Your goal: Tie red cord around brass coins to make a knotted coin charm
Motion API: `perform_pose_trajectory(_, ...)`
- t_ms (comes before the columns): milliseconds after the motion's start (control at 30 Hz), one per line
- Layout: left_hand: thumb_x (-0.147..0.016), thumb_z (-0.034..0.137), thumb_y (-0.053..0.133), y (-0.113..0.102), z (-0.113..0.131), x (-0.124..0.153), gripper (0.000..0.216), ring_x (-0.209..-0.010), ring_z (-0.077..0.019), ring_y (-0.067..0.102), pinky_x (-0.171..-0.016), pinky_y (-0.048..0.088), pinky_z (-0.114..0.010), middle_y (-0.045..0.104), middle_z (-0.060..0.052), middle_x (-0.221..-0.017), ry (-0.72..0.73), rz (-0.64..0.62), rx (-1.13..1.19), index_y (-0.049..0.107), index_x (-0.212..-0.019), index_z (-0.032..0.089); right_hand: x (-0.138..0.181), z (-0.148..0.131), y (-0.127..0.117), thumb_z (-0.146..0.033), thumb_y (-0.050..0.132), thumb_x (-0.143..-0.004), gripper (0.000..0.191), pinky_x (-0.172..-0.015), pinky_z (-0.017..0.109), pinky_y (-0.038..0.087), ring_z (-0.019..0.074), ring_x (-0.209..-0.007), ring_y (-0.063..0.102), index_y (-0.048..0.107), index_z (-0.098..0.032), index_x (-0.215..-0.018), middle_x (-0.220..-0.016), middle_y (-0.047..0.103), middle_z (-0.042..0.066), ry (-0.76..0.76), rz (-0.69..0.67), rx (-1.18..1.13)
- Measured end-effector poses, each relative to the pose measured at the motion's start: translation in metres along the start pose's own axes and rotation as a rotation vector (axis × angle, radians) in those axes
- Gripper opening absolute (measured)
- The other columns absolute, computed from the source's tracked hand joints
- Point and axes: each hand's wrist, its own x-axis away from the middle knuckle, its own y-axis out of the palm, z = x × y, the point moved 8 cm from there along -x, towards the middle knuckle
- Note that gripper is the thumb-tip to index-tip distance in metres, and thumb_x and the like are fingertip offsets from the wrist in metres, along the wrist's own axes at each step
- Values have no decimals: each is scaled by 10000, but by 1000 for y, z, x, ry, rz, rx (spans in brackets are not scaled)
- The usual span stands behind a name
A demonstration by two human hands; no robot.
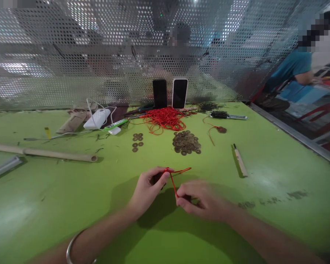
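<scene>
My left hand (150, 187) is closed in a pinch on a red cord (178, 171) just above the green table (277, 172), and something dark shows under its fingers. My right hand (200, 201), a little blurred, pinches the lower end of the same cord. One free end of the cord sticks out to the right. Beyond my hands lie a pile of brown coins (186, 142), a small group of coins (137, 142) and a heap of red cord (165, 118).
Two phones (169, 93) lean on a perforated metal screen at the back. A power bank (96, 118), a hairbrush (227, 116), a corded coin (221, 129), a small knife (239, 160) and a long bamboo stick (44, 153) lie on the table. A person in blue sits at the far right.
</scene>
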Motion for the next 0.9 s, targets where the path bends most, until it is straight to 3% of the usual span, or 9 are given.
perform_pose_trajectory(167, -846, 314, 564, -1, 13, -2, 199, -944, -176, 595, -841, 469, -284, 650, -62, -1023, 132, 21, -71, 708, -908, 191, 10, -19, -26, -207, 476, -874, 165, -569, 228, 427, 118, -640, 525, 556, -189, -731, -681, 550, 20, -211, 233, -164)
perform_pose_trajectory(300, -851, 308, 560, 1, 9, -3, 198, -988, -184, 608, -872, 480, -302, 663, -66, -1086, 99, 5, -38, 701, -928, 193, 17, -22, -37, -194, 527, -845, 106, -654, 251, 491, 128, -744, 566, 599, -195, -767, -895, 558, 70, -254, 328, -229)
perform_pose_trajectory(567, -848, 311, 565, 0, 7, -3, 199, -941, -181, 614, -818, 494, -281, 680, -57, -989, 99, 19, -63, 710, -920, 196, 19, -23, -38, -198, 553, -856, 89, -718, 241, 508, 118, -764, 611, 641, -186, -853, -875, 636, 63, -288, 308, -315)
perform_pose_trajectory(900, -861, 310, 548, -1, 6, -3, 221, -938, -177, 599, -803, 483, -269, 639, -70, -1020, 87, 13, -14, 700, -960, 184, 16, -27, -32, -256, 605, -839, 258, -714, 228, 504, 128, -816, 599, 626, -145, -1071, -910, 624, 77, -313, 260, -238)
